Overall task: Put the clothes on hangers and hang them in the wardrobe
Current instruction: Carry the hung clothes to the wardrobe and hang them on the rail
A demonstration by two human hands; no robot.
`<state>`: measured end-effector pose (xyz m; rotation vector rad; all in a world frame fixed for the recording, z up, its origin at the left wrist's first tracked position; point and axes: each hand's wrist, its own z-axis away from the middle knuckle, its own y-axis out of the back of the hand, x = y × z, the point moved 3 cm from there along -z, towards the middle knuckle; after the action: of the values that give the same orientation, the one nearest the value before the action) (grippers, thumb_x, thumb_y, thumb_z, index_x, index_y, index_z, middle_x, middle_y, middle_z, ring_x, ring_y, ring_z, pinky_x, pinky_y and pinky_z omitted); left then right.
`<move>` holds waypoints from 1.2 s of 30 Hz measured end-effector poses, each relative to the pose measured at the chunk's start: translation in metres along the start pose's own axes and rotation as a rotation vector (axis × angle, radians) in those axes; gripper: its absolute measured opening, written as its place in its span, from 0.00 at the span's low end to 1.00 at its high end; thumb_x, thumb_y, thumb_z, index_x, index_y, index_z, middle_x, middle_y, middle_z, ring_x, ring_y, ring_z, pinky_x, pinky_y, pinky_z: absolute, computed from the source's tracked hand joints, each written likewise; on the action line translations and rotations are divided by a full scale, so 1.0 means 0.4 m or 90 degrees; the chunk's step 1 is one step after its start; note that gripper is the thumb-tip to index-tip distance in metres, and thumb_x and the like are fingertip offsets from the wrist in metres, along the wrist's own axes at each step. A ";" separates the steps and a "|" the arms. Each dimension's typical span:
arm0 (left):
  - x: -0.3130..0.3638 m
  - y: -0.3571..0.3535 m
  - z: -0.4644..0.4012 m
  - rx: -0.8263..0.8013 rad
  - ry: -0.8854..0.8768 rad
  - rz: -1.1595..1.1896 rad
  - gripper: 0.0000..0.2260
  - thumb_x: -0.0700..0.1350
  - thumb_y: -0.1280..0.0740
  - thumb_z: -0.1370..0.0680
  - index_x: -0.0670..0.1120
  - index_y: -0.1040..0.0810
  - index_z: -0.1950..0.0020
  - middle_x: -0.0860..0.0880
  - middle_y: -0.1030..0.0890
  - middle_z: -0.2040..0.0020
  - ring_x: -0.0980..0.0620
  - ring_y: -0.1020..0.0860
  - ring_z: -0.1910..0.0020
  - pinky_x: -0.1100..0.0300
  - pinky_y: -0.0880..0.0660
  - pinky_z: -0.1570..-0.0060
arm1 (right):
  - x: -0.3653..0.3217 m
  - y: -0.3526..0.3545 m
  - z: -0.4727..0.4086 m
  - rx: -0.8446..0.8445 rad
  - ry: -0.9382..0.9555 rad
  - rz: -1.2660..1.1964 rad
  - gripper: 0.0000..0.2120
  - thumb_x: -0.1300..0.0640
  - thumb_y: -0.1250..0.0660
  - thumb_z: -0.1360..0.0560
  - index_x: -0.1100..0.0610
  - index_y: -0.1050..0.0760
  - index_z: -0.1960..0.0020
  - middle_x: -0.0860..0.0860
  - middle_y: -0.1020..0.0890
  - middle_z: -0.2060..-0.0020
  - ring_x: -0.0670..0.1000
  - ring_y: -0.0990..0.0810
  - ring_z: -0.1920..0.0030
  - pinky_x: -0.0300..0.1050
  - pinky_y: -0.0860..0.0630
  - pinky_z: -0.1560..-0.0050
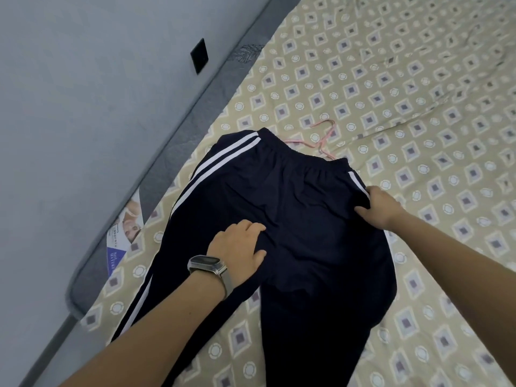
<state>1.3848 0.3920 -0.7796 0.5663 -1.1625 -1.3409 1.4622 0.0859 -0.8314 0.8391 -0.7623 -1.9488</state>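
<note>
Pinching the side seam of the dark track pants (293, 219), the right hand (379, 208) curls its fingers into the fabric near the waistband. Left hand (237, 247), wearing a watch (208, 265), rests flat with fingers extended on the pants. Pants lie spread on the patterned bed (418, 107); a pink hanger (321, 141) lies partly beneath the waistband.
</note>
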 end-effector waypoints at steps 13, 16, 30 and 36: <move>-0.028 -0.019 -0.021 -0.016 0.027 0.045 0.22 0.53 0.39 0.21 0.53 0.38 0.28 0.54 0.32 0.33 0.54 0.29 0.39 0.57 0.28 0.42 | -0.097 -0.035 -0.039 -0.039 -0.022 -0.210 0.28 0.37 0.37 0.24 0.62 0.28 0.40 0.55 0.22 0.47 0.56 0.24 0.45 0.47 0.29 0.48; -0.030 -0.013 -0.022 0.004 0.050 0.086 0.22 0.53 0.38 0.22 0.52 0.36 0.29 0.54 0.31 0.34 0.54 0.29 0.39 0.57 0.27 0.42 | -0.113 -0.046 0.007 0.079 -0.017 -0.230 0.30 0.32 0.39 0.27 0.61 0.25 0.53 0.53 0.20 0.59 0.54 0.22 0.55 0.49 0.27 0.56; -0.023 0.187 0.015 0.398 0.065 0.191 0.20 0.46 0.35 0.22 0.41 0.30 0.33 0.44 0.28 0.37 0.47 0.30 0.37 0.62 0.36 0.37 | -0.056 0.115 0.271 0.305 0.221 -0.195 0.34 0.27 0.39 0.36 0.60 0.31 0.71 0.53 0.31 0.78 0.52 0.29 0.74 0.46 0.32 0.68; 0.034 0.285 0.030 0.357 -0.043 0.123 0.28 0.61 0.43 0.25 0.46 0.33 0.31 0.49 0.27 0.36 0.50 0.31 0.37 0.53 0.39 0.33 | -0.043 0.195 0.406 0.219 0.376 -0.256 0.42 0.20 0.40 0.37 0.63 0.29 0.72 0.54 0.32 0.78 0.44 0.35 0.76 0.41 0.37 0.72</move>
<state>1.4228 0.4071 -0.6715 0.7867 -1.6196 -0.8669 1.3775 0.0968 -0.6719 1.7916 -0.6002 -1.7638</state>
